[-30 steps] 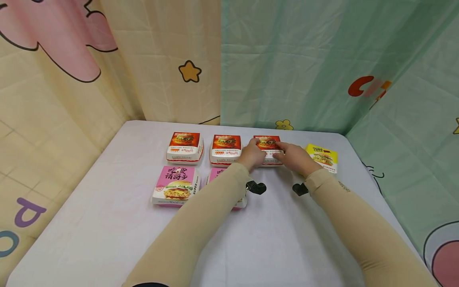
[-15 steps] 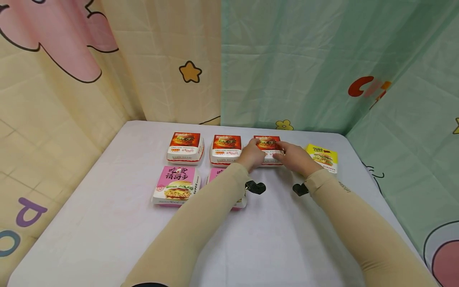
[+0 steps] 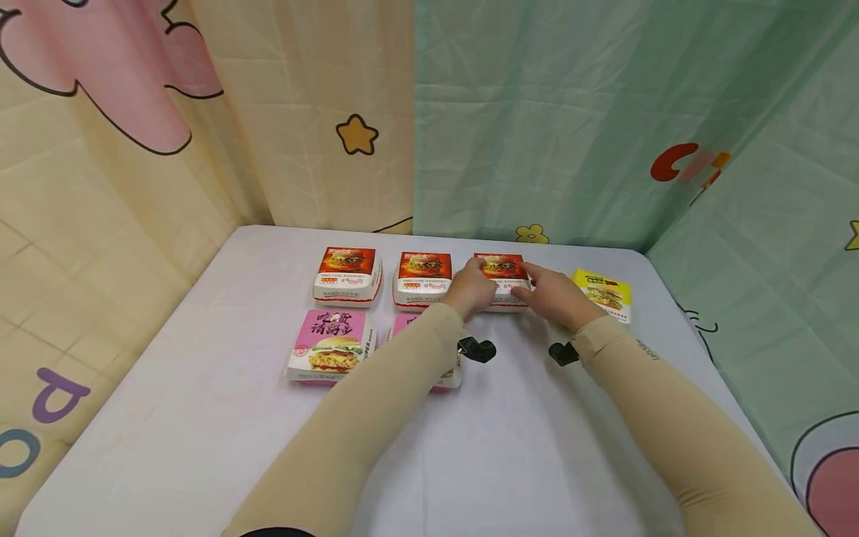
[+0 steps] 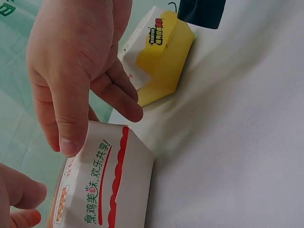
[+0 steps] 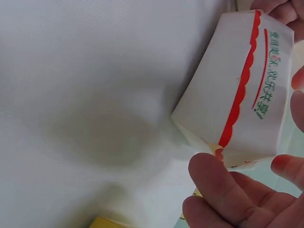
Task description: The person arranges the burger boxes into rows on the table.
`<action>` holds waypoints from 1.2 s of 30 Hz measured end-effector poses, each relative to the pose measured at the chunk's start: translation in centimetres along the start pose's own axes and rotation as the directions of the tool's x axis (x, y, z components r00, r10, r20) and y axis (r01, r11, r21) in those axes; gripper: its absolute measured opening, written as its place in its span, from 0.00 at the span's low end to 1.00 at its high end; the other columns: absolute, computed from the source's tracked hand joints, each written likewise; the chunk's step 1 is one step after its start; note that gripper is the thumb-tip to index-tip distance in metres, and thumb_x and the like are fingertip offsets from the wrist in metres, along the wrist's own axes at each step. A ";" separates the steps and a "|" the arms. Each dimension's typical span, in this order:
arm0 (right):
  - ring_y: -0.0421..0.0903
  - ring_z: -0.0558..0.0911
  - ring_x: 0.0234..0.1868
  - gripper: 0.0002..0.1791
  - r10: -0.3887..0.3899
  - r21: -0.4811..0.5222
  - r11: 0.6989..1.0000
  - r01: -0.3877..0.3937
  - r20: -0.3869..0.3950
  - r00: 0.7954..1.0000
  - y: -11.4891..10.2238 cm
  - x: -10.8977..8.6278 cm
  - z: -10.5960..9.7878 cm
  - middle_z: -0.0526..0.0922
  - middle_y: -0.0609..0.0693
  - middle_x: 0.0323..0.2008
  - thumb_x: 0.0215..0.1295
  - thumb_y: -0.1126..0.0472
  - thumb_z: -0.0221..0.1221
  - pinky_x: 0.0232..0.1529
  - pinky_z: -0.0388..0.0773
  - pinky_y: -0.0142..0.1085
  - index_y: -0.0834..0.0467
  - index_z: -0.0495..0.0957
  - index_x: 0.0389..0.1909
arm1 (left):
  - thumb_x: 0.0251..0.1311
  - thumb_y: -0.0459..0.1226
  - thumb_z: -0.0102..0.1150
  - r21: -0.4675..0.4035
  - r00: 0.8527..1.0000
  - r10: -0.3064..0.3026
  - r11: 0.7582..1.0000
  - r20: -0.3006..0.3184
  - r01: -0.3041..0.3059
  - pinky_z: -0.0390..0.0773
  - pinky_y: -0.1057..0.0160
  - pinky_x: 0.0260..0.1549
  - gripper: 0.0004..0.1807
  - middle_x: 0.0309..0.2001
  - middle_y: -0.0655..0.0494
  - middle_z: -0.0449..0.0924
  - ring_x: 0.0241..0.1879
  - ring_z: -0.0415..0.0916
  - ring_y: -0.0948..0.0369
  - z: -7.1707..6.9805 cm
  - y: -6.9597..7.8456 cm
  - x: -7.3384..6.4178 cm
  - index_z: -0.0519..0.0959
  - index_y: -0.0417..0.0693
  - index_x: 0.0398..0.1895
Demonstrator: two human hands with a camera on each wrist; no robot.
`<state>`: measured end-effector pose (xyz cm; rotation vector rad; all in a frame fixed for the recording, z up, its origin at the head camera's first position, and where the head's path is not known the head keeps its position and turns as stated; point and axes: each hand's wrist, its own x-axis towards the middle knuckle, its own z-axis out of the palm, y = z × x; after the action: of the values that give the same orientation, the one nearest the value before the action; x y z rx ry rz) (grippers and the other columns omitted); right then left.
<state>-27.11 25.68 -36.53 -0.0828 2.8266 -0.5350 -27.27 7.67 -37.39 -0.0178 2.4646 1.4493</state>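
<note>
At the back of the table a red-and-white burger box (image 3: 501, 270) sits between my two hands. My left hand (image 3: 470, 289) holds its left side, thumb near the front of the lid. On the other side my right hand (image 3: 555, 295) holds the right end, fingers at the side and thumb by the lid. The left wrist view shows the right hand's thumb over the lid edge of the burger box (image 4: 109, 180). In the right wrist view, the box's white front (image 5: 237, 90) faces the camera, right fingertips at its near corner.
Two matching red boxes, one at far left (image 3: 347, 274) and one in the middle (image 3: 423, 280), line up to the left. In front are a pink burger box (image 3: 331, 347) and another mostly behind the left sleeve. A yellow box (image 3: 607, 294) stands right. Curtains border the table (image 3: 168, 418).
Almost nothing differs: both hands stay at the same red-and-white burger box, and every box keeps its place. The head view has shifted very slightly.
</note>
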 end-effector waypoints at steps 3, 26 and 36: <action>0.65 0.67 0.77 0.46 0.021 -0.018 1.000 -0.022 -0.011 1.000 -0.3 -0.3 -0.2 0.66 0.65 0.78 0.78 0.40 0.56 0.77 0.63 0.62 0.55 0.48 0.86 | 0.73 0.36 0.53 0.023 1.000 0.019 1.000 -0.003 -0.019 0.75 0.50 0.63 0.34 0.77 0.45 0.69 0.64 0.71 0.52 -0.2 0.1 -0.2 0.62 0.54 0.81; 0.66 0.71 0.74 0.45 0.009 -0.028 1.000 -0.011 -0.059 0.998 -1.8 -3.4 -1.2 0.69 0.68 0.75 0.78 0.42 0.56 0.74 0.68 0.62 0.60 0.51 0.84 | 0.78 0.41 0.50 0.049 0.986 0.160 0.986 0.045 -0.162 0.79 0.49 0.57 0.27 0.77 0.51 0.69 0.58 0.76 0.50 -4.2 1.5 -3.6 0.66 0.58 0.78; 0.66 0.73 0.72 0.42 -0.013 -0.033 0.999 0.010 -0.101 0.995 -1.5 -4.3 -1.5 0.72 0.66 0.73 0.78 0.43 0.56 0.72 0.71 0.63 0.58 0.54 0.83 | 0.79 0.45 0.51 0.061 0.978 0.208 0.976 0.014 -0.209 0.77 0.51 0.62 0.28 0.80 0.56 0.63 0.68 0.71 0.53 -5.2 1.9 -5.0 0.64 0.61 0.80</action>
<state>-23.41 25.25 -33.54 -0.0806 2.9357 -0.5094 -24.00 3.53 -32.16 0.2660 2.5686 1.4476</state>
